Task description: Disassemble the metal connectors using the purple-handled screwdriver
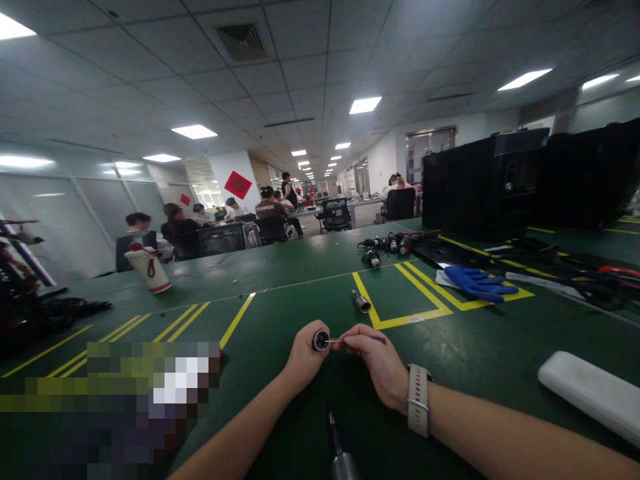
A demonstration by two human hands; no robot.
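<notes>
My left hand point(307, 360) is closed around a round cylindrical connector point(321, 341), its open end with a silvery rim and dark inside turned up toward me. In my right hand point(375, 357) a slim metal tool with a dark purplish end point(336, 341) is pinched between the fingers. Its tip reaches the connector's open face; whether it goes inside cannot be made out. A loose metal connector shell point(361, 302) lies on the green table beyond my hands. Below them a screwdriver point(337, 437) with a thick grey body points away from me.
Several dark metal connectors point(387, 247) lie farther back. A blue glove point(477, 283) rests to the right, near black cases point(480, 187). A white oblong object point(590, 393) sits at the right edge. A paper cup point(148, 268) stands left. People sit at desks beyond.
</notes>
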